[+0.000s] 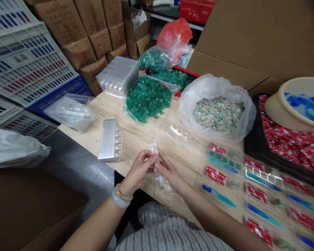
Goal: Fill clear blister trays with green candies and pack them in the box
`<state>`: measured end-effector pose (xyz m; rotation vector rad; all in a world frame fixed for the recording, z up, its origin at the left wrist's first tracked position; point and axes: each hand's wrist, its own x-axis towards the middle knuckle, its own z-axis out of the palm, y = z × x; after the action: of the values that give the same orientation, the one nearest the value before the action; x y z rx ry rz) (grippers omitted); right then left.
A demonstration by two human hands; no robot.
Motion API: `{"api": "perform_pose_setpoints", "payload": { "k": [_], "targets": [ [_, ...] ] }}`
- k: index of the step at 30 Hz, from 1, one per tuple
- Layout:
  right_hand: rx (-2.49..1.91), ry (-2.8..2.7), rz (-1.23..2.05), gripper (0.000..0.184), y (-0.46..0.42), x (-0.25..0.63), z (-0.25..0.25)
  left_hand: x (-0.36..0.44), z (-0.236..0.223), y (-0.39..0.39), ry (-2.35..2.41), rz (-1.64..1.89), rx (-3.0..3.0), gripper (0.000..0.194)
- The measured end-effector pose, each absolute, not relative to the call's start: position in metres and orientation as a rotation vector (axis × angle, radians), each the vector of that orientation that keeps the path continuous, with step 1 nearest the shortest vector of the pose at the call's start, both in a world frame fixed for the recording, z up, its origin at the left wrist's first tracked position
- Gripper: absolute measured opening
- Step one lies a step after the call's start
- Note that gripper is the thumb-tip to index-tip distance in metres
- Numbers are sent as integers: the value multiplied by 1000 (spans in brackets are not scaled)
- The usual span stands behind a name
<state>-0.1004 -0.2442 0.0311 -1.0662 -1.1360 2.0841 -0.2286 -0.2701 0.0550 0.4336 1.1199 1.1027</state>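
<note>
My left hand (140, 168) and my right hand (170, 174) meet over the near edge of the wooden table (143, 136). Both pinch a clear plastic blister tray (157, 167), held upright and edge-on between the fingertips. My left wrist wears a pale bangle. A stack of the same clear trays (110, 141) lies just left of my hands. To the right lie filled trays (251, 188) holding red packets, green packets and blue pens.
Bags of green sweets (148, 97) and a clear bag of patterned sweets (218, 113) sit at the back. A black bin of red packets (295, 146) and a beige bowl (298, 104) stand right. More tray stacks (119, 75), crates and cardboard boxes stand left.
</note>
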Motion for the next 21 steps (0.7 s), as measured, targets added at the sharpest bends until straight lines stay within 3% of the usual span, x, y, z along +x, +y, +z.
{"api": "perform_pose_setpoints", "payload": {
  "k": [6,12,21],
  "targets": [
    [-1080,-1226,2047,61,-241,-99,26,-232,46,-265,1073,1090,414,33],
    [-1073,-1298,1993,61,-241,-100,24,-231,47,-264,1137,1104,543,25],
    [-1075,-1873,1495,71,-239,-96,40,-239,81,-265,1281,978,874,10]
  ]
}}
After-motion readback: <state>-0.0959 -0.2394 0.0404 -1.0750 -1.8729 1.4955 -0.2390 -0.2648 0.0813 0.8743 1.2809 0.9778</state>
